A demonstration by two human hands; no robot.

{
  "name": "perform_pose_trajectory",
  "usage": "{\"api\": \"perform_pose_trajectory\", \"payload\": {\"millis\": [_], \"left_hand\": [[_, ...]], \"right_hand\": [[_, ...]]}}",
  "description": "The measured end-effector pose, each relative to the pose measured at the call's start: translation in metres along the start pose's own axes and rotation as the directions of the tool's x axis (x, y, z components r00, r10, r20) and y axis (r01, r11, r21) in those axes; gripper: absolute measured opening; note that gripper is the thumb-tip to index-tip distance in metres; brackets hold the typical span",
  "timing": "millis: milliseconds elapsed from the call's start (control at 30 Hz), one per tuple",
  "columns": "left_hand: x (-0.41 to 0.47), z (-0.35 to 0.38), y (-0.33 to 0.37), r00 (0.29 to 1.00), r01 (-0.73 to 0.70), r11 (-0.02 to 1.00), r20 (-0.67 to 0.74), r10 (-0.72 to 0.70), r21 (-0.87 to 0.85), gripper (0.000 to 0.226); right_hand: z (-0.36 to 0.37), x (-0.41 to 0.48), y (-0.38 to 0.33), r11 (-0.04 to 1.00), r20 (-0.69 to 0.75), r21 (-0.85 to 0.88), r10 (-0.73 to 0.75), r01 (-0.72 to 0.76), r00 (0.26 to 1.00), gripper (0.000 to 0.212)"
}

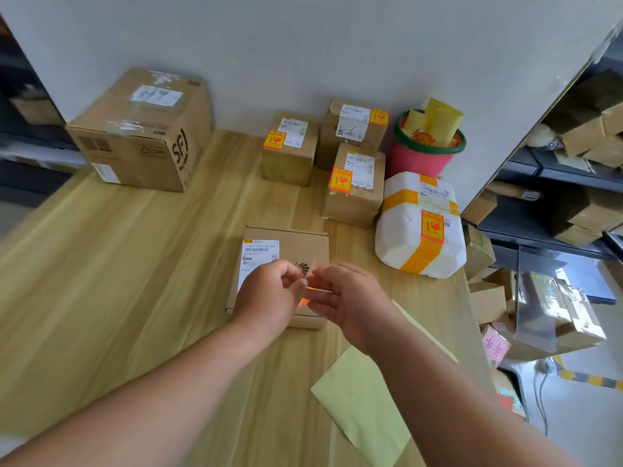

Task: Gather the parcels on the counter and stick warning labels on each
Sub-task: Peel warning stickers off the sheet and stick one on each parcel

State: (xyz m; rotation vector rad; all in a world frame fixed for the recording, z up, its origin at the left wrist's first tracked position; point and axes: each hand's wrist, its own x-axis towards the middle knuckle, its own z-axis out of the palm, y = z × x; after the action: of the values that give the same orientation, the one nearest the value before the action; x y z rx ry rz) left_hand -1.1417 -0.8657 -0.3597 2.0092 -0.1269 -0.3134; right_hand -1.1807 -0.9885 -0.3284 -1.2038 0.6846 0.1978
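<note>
Both hands meet just above the near end of a flat cardboard parcel (283, 264). The left hand (269, 294) is curled, thumb and forefinger pinched, and the right hand (340, 298) faces it with its fingers half closed; between them shows a blurred sliver of orange and yellow, most likely a warning label (308, 291) being peeled from its backing. Which hand holds the sticker and which the backing cannot be told. The flat parcel under them carries a white shipping slip but no orange sticker that can be seen, though the hands cover part of its top.

Near the right forearm a pale green backing sheet (360, 399) lies on the wooden counter (118, 281).

Further back, four parcels already bear the orange label: the white bag with yellow tape (418, 227), the small box beside it (354, 190), the box left of that (290, 150) and the rear box by the wall (357, 126). A red bin (421, 156) full of yellow backing strips stands in the corner.

The large SF carton (141, 129) at the far left shows no warning label on the faces in view. By this reckoning four are done, the flat parcel is in hand, and the big carton is left.
</note>
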Motion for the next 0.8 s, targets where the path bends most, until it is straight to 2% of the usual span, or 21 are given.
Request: {"api": "perform_pose_trajectory", "payload": {"millis": [133, 233, 367, 500, 800], "left_hand": [[0.014, -0.024, -0.011, 0.992, 0.117, 0.985, -0.022, -0.121, -0.125, 0.017], [0.023, -0.04, -0.019, 0.983, 0.183, 0.967, 0.01, -0.184, -0.18, 0.018], [0.032, -0.054, -0.027, 0.965, 0.264, 0.94, 0.063, -0.256, -0.217, 0.018], [0.039, -0.064, -0.041, 0.938, 0.347, 0.913, 0.087, -0.336, -0.214, 0.019], [0.064, -0.072, -0.082, 0.883, 0.469, 0.874, 0.029, -0.469, -0.131, 0.015]], "right_hand": [[0.014, 0.015, 0.007, 0.952, -0.2, -0.296, -0.143, 0.079, 0.969, 0.007], [0.024, 0.028, 0.014, 0.907, -0.183, -0.418, -0.142, 0.054, 0.973, 0.008], [0.04, 0.044, 0.025, 0.91, -0.14, -0.415, -0.079, 0.014, 0.987, 0.015], [0.052, 0.057, 0.034, 0.916, -0.128, -0.399, -0.003, -0.049, 0.992, 0.01], [0.081, 0.083, 0.057, 0.887, -0.163, -0.439, 0.08, -0.145, 0.983, 0.013]]}}
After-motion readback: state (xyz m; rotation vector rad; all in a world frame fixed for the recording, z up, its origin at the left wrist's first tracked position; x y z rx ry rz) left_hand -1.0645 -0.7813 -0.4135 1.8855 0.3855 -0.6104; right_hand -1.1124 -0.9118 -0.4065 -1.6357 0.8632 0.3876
